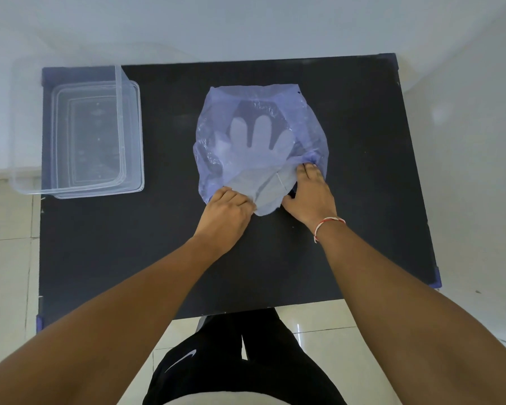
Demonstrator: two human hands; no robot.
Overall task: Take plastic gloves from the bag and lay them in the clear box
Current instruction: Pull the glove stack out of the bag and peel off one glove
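Note:
A thin bluish plastic bag (307,118) lies flat in the middle of the black table (362,200). Through it shows a clear plastic glove (254,147), fingers pointing away from me, its cuff sticking out of the bag's near opening. My left hand (227,213) pinches the glove's cuff at the bag's near left corner. My right hand (311,197) presses and grips the bag's near right edge. The clear box (24,127) stands at the table's far left, with nothing inside it.
A clear lid (133,135) lies under or beside the box on its right. The table's near edge is just in front of my legs. White tiled floor surrounds the table, with a white wall behind.

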